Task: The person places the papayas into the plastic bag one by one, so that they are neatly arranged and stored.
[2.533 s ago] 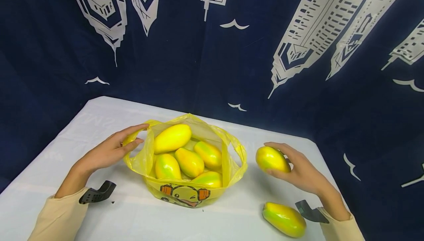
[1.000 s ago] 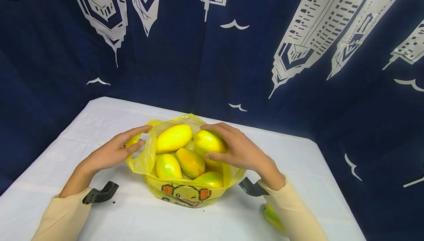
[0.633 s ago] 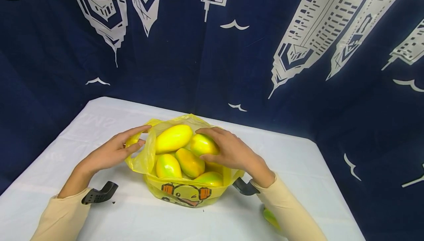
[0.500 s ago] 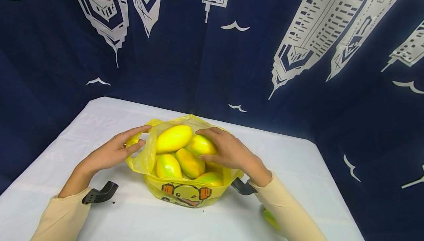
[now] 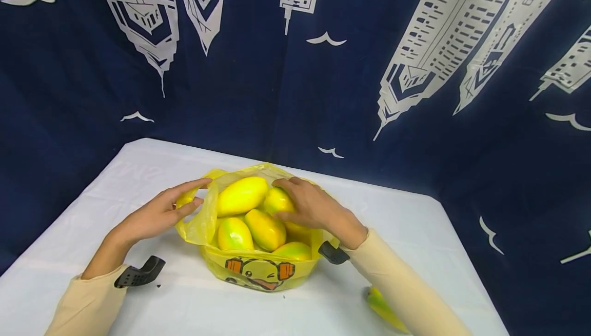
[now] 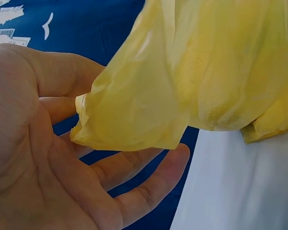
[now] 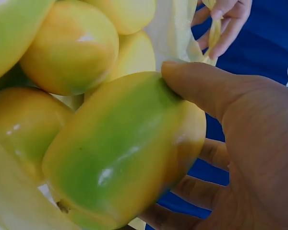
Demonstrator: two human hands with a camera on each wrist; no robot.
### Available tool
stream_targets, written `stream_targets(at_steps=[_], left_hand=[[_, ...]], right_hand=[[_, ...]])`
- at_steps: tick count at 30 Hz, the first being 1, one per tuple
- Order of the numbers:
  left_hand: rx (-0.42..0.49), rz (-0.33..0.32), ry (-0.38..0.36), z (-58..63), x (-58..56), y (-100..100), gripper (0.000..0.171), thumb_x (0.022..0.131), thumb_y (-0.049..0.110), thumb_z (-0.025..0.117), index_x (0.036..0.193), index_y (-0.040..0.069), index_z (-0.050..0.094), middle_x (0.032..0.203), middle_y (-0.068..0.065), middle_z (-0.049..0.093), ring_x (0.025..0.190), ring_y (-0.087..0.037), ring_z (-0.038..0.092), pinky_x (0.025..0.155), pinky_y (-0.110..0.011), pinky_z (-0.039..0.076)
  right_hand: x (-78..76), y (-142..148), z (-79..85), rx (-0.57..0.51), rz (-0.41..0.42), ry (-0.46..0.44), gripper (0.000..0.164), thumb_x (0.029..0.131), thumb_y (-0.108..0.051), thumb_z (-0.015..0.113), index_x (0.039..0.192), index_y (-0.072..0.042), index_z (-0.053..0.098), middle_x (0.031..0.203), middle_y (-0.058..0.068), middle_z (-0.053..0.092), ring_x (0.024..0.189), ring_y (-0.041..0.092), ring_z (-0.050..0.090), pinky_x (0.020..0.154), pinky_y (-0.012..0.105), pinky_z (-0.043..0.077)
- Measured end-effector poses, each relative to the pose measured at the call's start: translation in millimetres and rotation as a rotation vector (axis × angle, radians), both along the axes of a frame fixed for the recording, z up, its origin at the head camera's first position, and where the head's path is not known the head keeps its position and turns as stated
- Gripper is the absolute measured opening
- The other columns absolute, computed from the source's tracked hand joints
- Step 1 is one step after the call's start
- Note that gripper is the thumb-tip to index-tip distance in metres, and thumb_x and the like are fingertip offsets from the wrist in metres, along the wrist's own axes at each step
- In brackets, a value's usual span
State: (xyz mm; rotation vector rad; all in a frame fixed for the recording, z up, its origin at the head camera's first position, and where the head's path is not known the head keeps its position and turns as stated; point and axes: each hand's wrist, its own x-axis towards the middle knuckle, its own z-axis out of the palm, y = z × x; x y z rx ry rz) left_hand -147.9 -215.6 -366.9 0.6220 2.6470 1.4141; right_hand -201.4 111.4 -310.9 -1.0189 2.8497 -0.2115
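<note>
A yellow plastic bag (image 5: 214, 264) with a cartoon face on its front stands with its mouth wide, and several yellow-green papayas (image 5: 265, 229) lie inside. My left hand (image 5: 152, 218) holds the bag's left handle loop loosely between thumb and fingers, which are spread. In the bag mouth's right side, my right hand (image 5: 316, 206) grips a papaya (image 7: 120, 148), thumb on one side and fingers around the other. This papaya rests against or just above the others; I cannot tell which. The bag's right handle is mostly hidden by the right hand.
Another papaya (image 5: 383, 309) lies on the white tablecloth (image 5: 221, 315) at the front right, partly covered by the right sleeve (image 5: 397, 284). Behind the table hangs a dark blue curtain (image 5: 258, 110) with white building prints. Black straps sit on both wrists.
My right hand has carried the papaya leftward from beside the bag into its mouth, then slid it a little further left. The left hand has stayed at the handle.
</note>
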Motion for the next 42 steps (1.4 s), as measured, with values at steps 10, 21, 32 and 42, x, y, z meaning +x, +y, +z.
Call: stream_targets(at_steps=[10, 21, 32, 42], left_hand=[[0.001, 0.000, -0.005, -1.1, -0.1, -1.1, 0.053, 0.106, 0.023, 0.052, 0.155, 0.011, 0.036, 0.161, -0.016, 0.033, 0.127, -0.039, 0.059, 0.109, -0.072, 0.032], [0.003, 0.006, -0.013, 1.3, -0.9, -0.7, 0.053, 0.106, 0.024, 0.052, 0.155, 0.011, 0.036, 0.161, -0.016, 0.034, 0.129, -0.040, 0.057, 0.109, -0.071, 0.033], [0.003, 0.012, -0.016, -0.3, -0.7, -1.0, 0.053, 0.106, 0.025, 0.052, 0.155, 0.011, 0.036, 0.161, -0.015, 0.034, 0.131, -0.041, 0.055, 0.109, -0.072, 0.032], [0.004, 0.019, -0.027, 0.0, -0.7, -1.6, 0.053, 0.106, 0.024, 0.052, 0.155, 0.012, 0.037, 0.161, -0.015, 0.034, 0.134, -0.042, 0.050, 0.110, -0.072, 0.030]], right_hand=[[-7.2, -15.0, 0.0, 0.114, -0.050, -0.037, 0.068, 0.090, -0.039, 0.075, 0.147, -0.014, 0.047, 0.137, 0.014, 0.058, 0.112, 0.025, 0.061, 0.101, 0.040, 0.053], [-8.5, -15.9, -2.4, 0.128, -0.033, -0.035, 0.066, 0.093, -0.035, 0.072, 0.150, -0.016, 0.044, 0.146, 0.014, 0.051, 0.126, 0.027, 0.057, 0.110, 0.043, 0.047], [-13.7, -19.9, -8.4, 0.086, -0.028, -0.042, 0.066, 0.093, -0.035, 0.072, 0.150, -0.016, 0.043, 0.146, 0.015, 0.050, 0.124, 0.028, 0.058, 0.108, 0.044, 0.049], [-14.0, -15.5, -5.0, 0.029, 0.019, -0.028, 0.062, 0.094, -0.032, 0.071, 0.148, -0.013, 0.046, 0.148, 0.015, 0.049, 0.130, 0.029, 0.055, 0.111, 0.043, 0.046]])
